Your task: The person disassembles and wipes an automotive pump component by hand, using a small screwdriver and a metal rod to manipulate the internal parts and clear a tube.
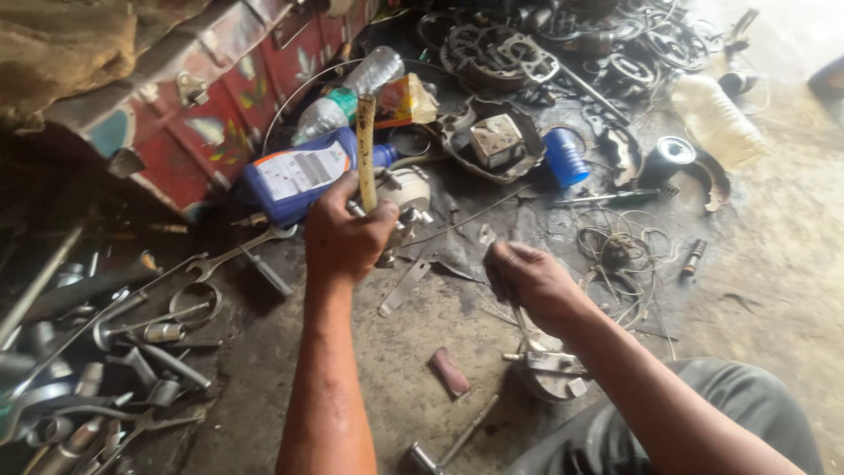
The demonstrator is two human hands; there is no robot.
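Hammer handle (366, 154): frame centre, upright, long axis vertical, gripped by left hand (345, 236).
Rod (519, 317): steep, lower tip at metal part (545, 369), clenched in right hand (527, 280).
Relation: rod lies lower right of hammer; hands apart.

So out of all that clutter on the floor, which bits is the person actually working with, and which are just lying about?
In use:
- left hand gripping a wooden handle
- right hand holding a thin metal tool
- round metal part under that tool

Lying about:
- blue oil bottle
- clear plastic bottle
- blue cap
- spanner
- wire tangle
- red metal box
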